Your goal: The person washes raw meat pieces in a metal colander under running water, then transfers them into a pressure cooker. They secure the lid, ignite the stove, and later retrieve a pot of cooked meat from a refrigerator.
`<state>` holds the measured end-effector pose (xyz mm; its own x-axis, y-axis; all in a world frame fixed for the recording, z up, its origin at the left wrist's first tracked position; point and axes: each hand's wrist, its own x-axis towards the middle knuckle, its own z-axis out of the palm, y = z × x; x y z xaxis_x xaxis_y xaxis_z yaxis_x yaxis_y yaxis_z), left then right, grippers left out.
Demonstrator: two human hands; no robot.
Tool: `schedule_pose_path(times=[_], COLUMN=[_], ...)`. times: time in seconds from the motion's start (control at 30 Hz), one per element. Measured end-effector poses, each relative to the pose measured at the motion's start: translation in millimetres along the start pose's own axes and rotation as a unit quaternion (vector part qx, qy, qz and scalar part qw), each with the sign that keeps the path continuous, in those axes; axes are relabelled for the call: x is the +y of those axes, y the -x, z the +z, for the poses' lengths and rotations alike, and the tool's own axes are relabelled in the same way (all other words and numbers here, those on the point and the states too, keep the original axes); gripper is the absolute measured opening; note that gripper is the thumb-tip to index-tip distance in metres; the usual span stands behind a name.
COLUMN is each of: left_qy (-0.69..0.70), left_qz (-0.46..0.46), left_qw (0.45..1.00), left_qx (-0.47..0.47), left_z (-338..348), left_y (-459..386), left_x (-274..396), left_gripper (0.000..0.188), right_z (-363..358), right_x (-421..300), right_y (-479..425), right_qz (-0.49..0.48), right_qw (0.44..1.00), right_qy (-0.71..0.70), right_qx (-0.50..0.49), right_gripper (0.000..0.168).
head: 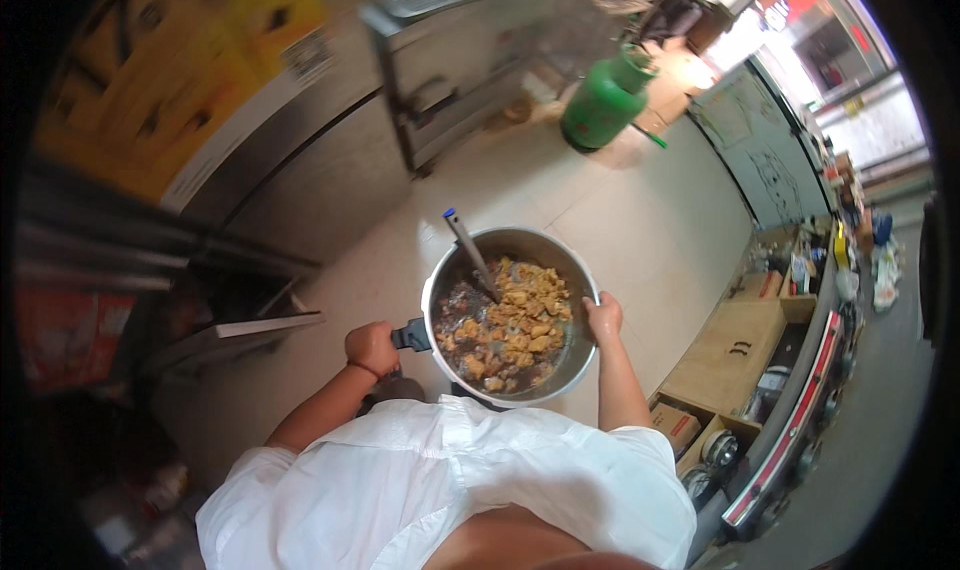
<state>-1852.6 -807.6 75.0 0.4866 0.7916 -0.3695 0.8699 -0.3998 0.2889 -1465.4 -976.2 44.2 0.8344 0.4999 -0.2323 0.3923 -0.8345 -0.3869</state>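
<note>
A large round metal pot (583, 261) is held in front of my body above the tiled floor. Inside it lie yellow-brown chunks of food (529, 304) in dark liquid. My left hand (373, 349) grips the pot's black side handle (412, 335). On the opposite side, my right hand (604, 318) grasps the pot near its rim, its thumb over the edge; whether a handle is under the fingers cannot be told. A long metal utensil (471, 252) with a blue tip leans on the pot's far left rim, its lower end in the food.
A green gas cylinder (606, 105) stands on the floor ahead. At the right runs a counter with wooden cabinets (716, 356) and open shelves. A metal table (394, 94) stands ahead to the left, and a steel cabinet (300, 157) and a low shelf (270, 325) are at the left.
</note>
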Motion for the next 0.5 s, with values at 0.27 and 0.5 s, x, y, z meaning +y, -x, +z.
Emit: schedule_pose_path(times=[0.27,0.5], left_qy=[-0.095,-0.042], left_qz=[-0.020,0.122], left_qw=[0.995,0.991], left_qx=[-0.014,-0.031], left_z=[18.3,17.1], left_y=[-76.1,-230.5], left_x=[189.8,359.8], left_gripper=[0.014,0.007], right_z=[-37.5,-168.1], right_x=[118.9,191.2], right_y=[-132.3,-262.3], right_qz=[0.027,0.097], right_qw=[0.995,0.983], right_qy=[-0.099,-0.115], right_qx=[0.010,0.110], right_gripper=[0.028,0.022])
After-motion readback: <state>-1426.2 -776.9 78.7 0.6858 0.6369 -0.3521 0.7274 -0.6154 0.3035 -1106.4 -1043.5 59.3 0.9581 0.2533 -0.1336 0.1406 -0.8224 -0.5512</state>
